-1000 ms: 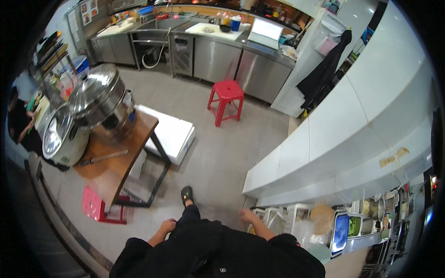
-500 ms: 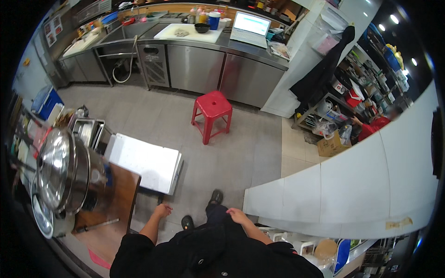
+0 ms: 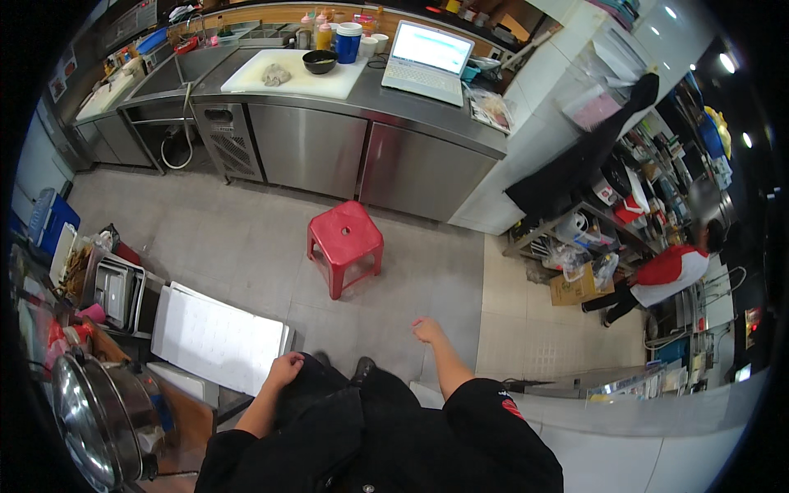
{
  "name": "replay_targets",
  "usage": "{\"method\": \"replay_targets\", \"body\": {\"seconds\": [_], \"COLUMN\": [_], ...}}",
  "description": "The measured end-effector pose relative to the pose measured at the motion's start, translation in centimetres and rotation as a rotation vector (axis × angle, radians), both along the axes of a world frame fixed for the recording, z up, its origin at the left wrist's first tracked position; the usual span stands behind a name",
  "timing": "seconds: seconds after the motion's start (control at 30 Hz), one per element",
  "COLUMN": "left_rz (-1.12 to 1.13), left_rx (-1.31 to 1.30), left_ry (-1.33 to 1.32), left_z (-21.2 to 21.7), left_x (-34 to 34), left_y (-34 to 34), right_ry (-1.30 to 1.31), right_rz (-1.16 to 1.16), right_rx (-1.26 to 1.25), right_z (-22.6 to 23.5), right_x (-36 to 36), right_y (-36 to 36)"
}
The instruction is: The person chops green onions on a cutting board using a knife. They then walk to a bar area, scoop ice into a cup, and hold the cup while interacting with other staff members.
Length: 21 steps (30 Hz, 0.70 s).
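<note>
near the red stool [image 3: 345,238], my left grip [image 3: 284,370] and right grip [image 3: 426,330] hung loose, empty. careful footing seemed wise.

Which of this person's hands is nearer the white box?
The left hand, seen beside the white box; the right hand is farther off, over the grey floor.

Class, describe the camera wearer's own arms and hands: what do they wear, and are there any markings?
The left hand and right hand wear no gloves. The left sleeve and right sleeve are short and black; the right one bears a small red-and-white marking, its details unclear.
</note>
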<state>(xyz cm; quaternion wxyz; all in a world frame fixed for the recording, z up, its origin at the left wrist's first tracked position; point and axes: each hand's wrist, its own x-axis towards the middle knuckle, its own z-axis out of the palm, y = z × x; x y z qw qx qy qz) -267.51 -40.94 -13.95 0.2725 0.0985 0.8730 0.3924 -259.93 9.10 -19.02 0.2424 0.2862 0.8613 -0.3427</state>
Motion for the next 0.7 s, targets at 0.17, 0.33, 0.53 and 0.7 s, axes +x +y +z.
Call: {"method": "replay_targets", "body": {"seconds": [0.17, 0.33, 0.53, 0.7], "left_rz": [-0.151, -0.184, -0.55, 0.232], "left_rx": [-0.193, -0.105, -0.495, -0.077], "left_ry": [-0.084, -0.067, 0.001, 0.001], "left_z": [-2.8, -6.4, -6.1, -4.2], "left_x": [-7.2, -19.6, -42.6, -55.6], "left_y": [3.0, 2.4, -6.7, -15.9], "right_ry": [0.109, 0.092, -0.17, 0.222], "right_rz": [0.202, 0.602, 0.661, 0.295], "right_rx": [0.102, -0.063, -0.187, -0.188], "right_z": [0.1, -0.1, 4.3, 4.1], "right_x": [-12.2, -23.6, -40.4, -54.1], "right_y": [-2.2, -15.9, -24.3, -21.0]}}
